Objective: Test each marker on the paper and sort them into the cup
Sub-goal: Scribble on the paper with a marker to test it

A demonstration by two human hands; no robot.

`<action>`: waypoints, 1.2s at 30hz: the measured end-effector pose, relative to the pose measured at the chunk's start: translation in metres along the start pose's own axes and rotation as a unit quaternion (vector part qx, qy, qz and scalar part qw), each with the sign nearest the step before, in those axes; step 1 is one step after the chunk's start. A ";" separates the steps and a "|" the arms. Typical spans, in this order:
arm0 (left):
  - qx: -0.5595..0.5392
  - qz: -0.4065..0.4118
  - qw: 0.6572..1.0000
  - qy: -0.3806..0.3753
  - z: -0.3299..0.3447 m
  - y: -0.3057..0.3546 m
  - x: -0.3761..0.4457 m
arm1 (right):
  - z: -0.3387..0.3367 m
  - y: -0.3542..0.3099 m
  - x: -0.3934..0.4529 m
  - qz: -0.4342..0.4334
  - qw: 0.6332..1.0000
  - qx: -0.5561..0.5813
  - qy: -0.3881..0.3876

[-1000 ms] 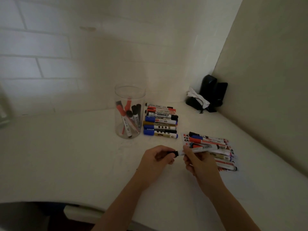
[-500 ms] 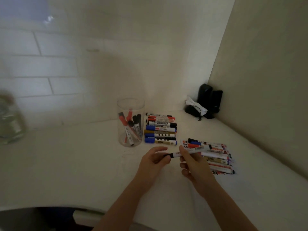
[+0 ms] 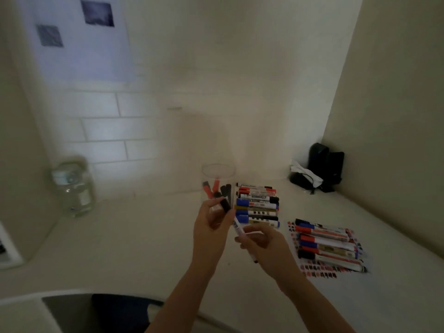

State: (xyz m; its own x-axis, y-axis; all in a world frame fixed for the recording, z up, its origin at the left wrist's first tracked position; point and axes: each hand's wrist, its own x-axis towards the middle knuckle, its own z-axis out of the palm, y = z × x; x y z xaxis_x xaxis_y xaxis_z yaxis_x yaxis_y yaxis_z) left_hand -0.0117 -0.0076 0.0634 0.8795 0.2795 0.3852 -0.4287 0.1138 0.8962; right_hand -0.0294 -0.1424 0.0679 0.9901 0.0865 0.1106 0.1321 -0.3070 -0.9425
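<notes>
both hands sit just below the middle of the frame, forearms coming up from the bottom edge. right hand has its fingers curled round a white marker, held slantwise with the dark tip pointing down toward the surface. left hand is raised a little higher, pinching a black cap between thumb and fingers, palm turned toward me. cap and marker are apart, so i read this one as uncapped and about to be tested.

to the right of the hands lies the paper, its visible edges covered in small red, black and blue marks, with a heap of markers lying on it. whether those are tested or waiting i cannot tell.

farther up, just above the hands, a second group of markers lies in a tidy row on the surface, touching or just beside the clear cup. the cup holds only a few red and black markers, blurred behind the left hand. from that i judge the sorting is early: a handful in, many more left.

at the left stands a clear bottle; in the far right corner a black object with something white beside it.
</notes>
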 end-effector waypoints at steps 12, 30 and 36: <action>0.104 0.162 0.972 0.136 -0.018 0.073 0.141 | -0.030 0.009 0.048 -0.055 0.986 -0.094 0.123; 0.476 0.341 0.809 -0.042 0.012 -0.002 0.102 | -0.050 0.067 0.102 -0.059 0.884 -0.463 0.021; 0.456 0.184 0.843 -0.217 0.012 -0.084 0.019 | -0.044 0.075 0.103 -0.035 0.844 -0.535 0.019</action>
State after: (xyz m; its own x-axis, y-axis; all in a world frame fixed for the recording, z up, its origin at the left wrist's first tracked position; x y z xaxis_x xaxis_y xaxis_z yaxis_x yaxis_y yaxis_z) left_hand 0.0437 -0.0231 -0.0016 0.7992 -0.2622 0.5409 -0.5261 -0.7403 0.4185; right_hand 0.0848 -0.1980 0.0226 0.9763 0.1148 0.1835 0.1368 -0.9842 -0.1122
